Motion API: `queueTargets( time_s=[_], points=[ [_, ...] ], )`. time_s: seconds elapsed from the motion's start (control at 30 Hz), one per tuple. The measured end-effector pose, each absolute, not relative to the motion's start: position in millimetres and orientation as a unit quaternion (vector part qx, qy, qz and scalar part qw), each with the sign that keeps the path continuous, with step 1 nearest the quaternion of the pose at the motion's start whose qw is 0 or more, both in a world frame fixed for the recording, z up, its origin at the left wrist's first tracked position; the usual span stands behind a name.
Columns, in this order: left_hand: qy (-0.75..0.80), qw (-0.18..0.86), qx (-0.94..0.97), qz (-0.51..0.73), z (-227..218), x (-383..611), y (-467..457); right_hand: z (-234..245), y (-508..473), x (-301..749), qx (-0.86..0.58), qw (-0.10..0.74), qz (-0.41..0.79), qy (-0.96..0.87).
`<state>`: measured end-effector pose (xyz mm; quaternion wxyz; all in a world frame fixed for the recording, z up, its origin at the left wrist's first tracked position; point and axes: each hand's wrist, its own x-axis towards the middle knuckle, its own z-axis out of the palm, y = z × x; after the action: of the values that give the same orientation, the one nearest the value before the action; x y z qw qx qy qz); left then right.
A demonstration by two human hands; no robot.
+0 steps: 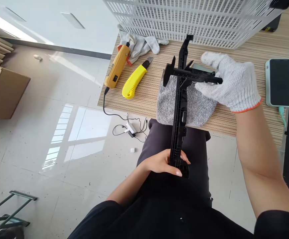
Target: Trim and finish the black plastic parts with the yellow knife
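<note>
My bare left hand [164, 162] is closed round the near end of a long black plastic rail [180, 109] that runs from my lap up across the table edge. My right hand [230, 81], in a white knit glove with an orange cuff, grips a black caliper [191, 74] whose jaws sit across the rail near its far part. The rail lies over a grey knit cloth [199, 106] on the wooden table [149, 89].
A yellow utility knife [134, 81] and a yellow corded tool [116, 66] lie left of the cloth, with a white glove [140, 44] behind them. A white slatted crate [196, 20] stands at the back. A phone [281, 82] lies at the right. A cardboard box [2, 91] sits on the floor.
</note>
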<state>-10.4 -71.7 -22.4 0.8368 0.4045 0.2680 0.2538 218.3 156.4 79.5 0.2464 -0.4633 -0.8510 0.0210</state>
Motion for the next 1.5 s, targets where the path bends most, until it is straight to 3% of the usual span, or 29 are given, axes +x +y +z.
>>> queueTargets(
  time_s=[0.4,0.7,1.5],
  points=[
    [0.229,0.867,0.338,0.286,-22,-6,-74,86,152,221,-0.442,0.194,0.010,-0.876],
    [0.269,0.797,0.439,0.315,-25,-7,-73,85,147,211,-0.476,0.103,-0.022,-0.873],
    [0.206,0.873,0.319,0.305,-26,-13,-75,78,149,212,-0.488,0.092,0.000,-0.868]
  ],
)
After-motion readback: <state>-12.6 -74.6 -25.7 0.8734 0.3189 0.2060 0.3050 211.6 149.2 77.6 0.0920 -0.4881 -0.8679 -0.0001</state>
